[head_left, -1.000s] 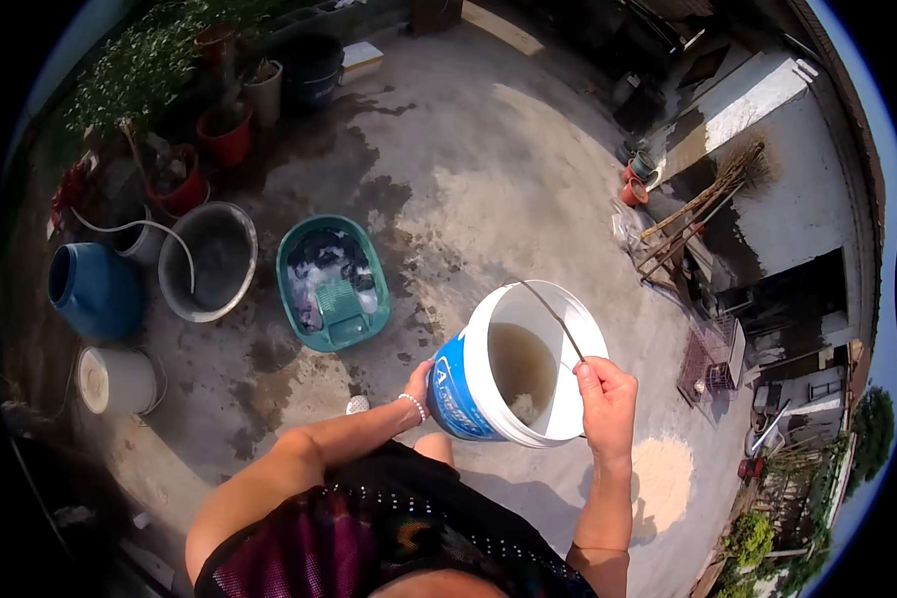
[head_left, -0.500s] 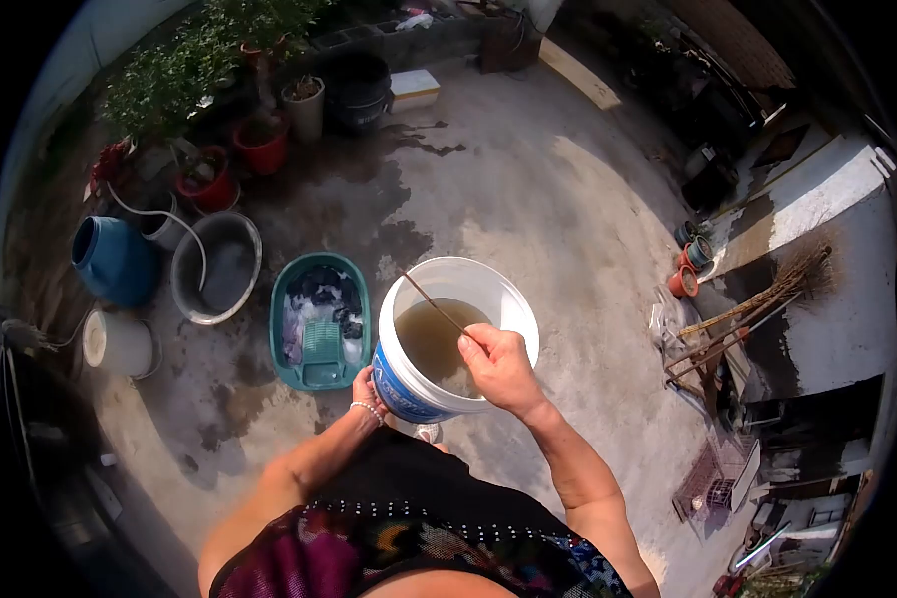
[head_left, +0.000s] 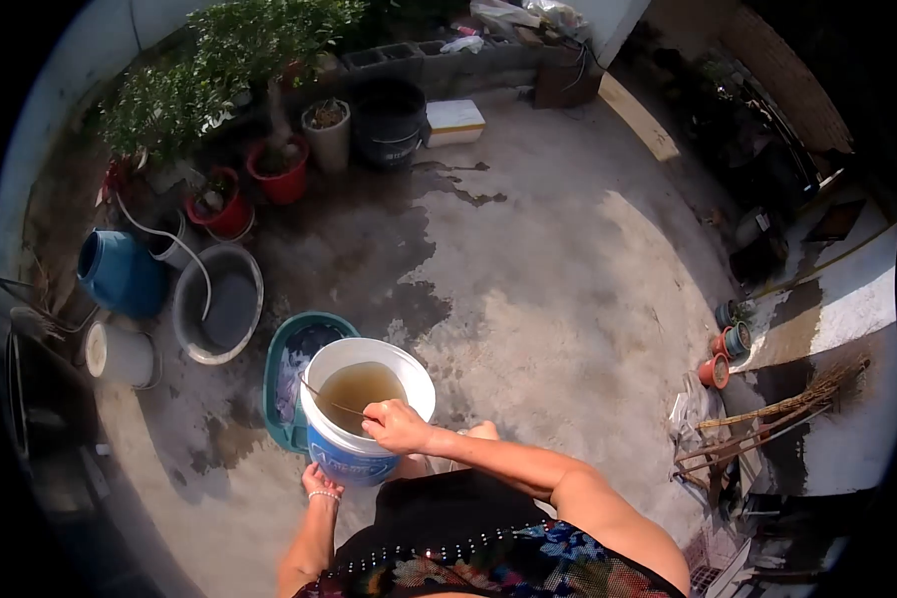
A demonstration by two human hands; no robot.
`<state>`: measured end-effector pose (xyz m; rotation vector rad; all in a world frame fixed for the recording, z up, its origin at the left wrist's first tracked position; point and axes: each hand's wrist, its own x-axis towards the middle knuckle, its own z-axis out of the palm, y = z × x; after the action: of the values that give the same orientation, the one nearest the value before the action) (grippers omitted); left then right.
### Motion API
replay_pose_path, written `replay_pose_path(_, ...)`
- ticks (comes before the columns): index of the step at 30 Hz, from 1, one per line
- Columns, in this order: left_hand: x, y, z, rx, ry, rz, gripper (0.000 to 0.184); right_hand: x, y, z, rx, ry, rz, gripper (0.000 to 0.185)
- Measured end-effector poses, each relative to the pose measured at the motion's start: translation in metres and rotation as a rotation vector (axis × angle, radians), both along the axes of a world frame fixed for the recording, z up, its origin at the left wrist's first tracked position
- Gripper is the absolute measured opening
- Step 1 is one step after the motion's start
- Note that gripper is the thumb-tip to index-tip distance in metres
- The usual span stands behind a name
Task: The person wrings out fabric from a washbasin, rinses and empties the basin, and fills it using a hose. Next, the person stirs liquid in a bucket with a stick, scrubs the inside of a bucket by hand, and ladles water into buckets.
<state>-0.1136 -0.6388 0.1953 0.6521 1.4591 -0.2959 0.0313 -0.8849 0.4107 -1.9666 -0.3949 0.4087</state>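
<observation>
A white bucket (head_left: 421, 383) with a blue label and cloudy brownish water (head_left: 354, 391) inside is held in front of my body, tilted a little. My right hand (head_left: 397, 427) is closed around its thin brown wire handle (head_left: 331, 401). Low on the bucket's near left side, my left hand (head_left: 321, 480) grips the bottom edge, fingers partly hidden beneath it. Behind and partly covered by the bucket is a green tub (head_left: 272, 384) with wet clothes (head_left: 291, 377) in it.
At the left stand a grey basin (head_left: 254, 334) with a hose (head_left: 191, 251), a blue barrel (head_left: 125, 274) and a white pail (head_left: 118, 353). Potted plants (head_left: 274, 164) and a black bucket (head_left: 389, 125) line the back. Small pots (head_left: 714, 372) and a twig broom (head_left: 787, 397) are at right.
The bucket has moved left with both hands on it and now overlaps the green tub. My view has shifted, so the yard sits lower and further right.
</observation>
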Motion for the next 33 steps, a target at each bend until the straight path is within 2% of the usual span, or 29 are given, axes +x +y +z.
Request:
replay_pose_path(1, 0.006, -0.002, 0.007, 0.021, 0.005, -0.001, 0.043, 0.018, -0.003, -0.009, 0.017, 0.004, 0.017, 0.02)
replay_pose_path(2, 0.014, -0.008, 0.014, 0.067, 0.026, -0.012, 0.031, 0.036, -0.008, -0.02, 0.031, 0.007, 0.034, 0.021)
replay_pose_path(4, 0.042, -0.026, 0.023, 0.127, 0.06, -0.024, 0.024, 0.077, -0.02, -0.051, 0.086, 0.025, 0.05, 0.023)
replay_pose_path(7, 0.096, -0.06, 0.02, 0.202, 0.141, -0.028, 0.027, 0.153, -0.051, -0.094, 0.127, 0.097, 0.117, 0.024)
replay_pose_path(9, 0.135, -0.085, 0.012, 0.154, 0.134, -0.085, 0.04, 0.207, -0.081, -0.12, 0.098, 0.209, 0.122, 0.023)
replay_pose_path(10, 0.173, -0.105, 0.006, 0.082, 0.084, -0.139, 0.05, 0.245, -0.102, -0.133, 0.05, 0.287, 0.123, 0.023)
replay_pose_path(11, 0.21, -0.124, -0.008, 0.096, 0.088, -0.151, 0.05, 0.279, -0.126, -0.126, 0.026, 0.286, 0.068, 0.022)
replay_pose_path(12, 0.246, -0.14, -0.022, 0.096, 0.136, -0.112, 0.05, 0.312, -0.158, -0.121, 0.014, 0.173, 0.128, 0.022)
replay_pose_path(13, 0.28, -0.156, -0.032, 0.092, 0.182, -0.072, 0.051, 0.342, -0.186, -0.125, 0.024, 0.151, 0.045, 0.022)
replay_pose_path(14, 0.331, -0.2, -0.014, 0.097, 0.146, 0.074, 0.047, 0.37, -0.211, -0.128, 0.027, 0.124, -0.03, 0.021)
replay_pose_path(15, 0.385, -0.248, 0.01, 0.101, 0.107, 0.22, 0.043, 0.395, -0.23, -0.148, -0.06, 0.101, -0.068, 0.022)
replay_pose_path(17, 0.459, -0.298, 0.011, -0.081, -0.104, 0.088, 0.031, 0.444, -0.265, -0.223, -0.231, 0.033, -0.073, 0.023)
replay_pose_path(18, 0.492, -0.326, 0.021, -0.027, -0.094, 0.05, 0.031, 0.469, -0.28, -0.249, -0.317, -0.02, -0.044, 0.024)
replay_pose_path(20, 0.541, -0.366, 0.029, 0.011, -0.128, 0.007, 0.027, 0.502, -0.316, -0.234, -0.312, -0.112, -0.291, 0.019)
replay_pose_path(22, 0.573, -0.387, 0.023, -0.019, -0.223, 0.001, 0.023, 0.528, -0.341, -0.203, -0.33, -0.033, -0.243, 0.022)
replay_pose_path(23, 0.579, -0.389, 0.02, -0.05, -0.281, -0.026, 0.025, 0.532, -0.342, -0.191, -0.263, -0.143, -0.357, 0.02)
replay_pose_path(24, 0.581, -0.39, 0.018, -0.066, -0.315, -0.039, 0.026, 0.532, -0.344, -0.178, -0.264, -0.143, -0.356, 0.02)
replay_pose_path(26, 0.582, -0.393, 0.019, -0.143, -0.344, -0.046, 0.025, 0.527, -0.343, -0.119, -0.369, -0.561, -0.242, 0.017)
replay_pose_path(27, 0.579, -0.393, 0.02, -0.177, -0.35, -0.043, 0.025, 0.517, -0.337, -0.095, -0.369, -0.567, -0.241, 0.017)
replay_pose_path(29, 0.57, -0.397, 0.024, -0.223, -0.391, -0.058, 0.024, 0.481, -0.32, -0.045, -0.202, -0.642, -0.234, 0.02)
replay_pose_path(30, 0.562, -0.397, 0.027, -0.243, -0.418, -0.067, 0.023, 0.458, -0.313, -0.018, -0.195, -0.612, -0.137, 0.021)
replay_pose_path(33, 0.517, -0.385, 0.038, -0.275, -0.513, -0.07, 0.022, 0.375, -0.28, 0.025, -0.146, -0.756, -0.018, 0.015)
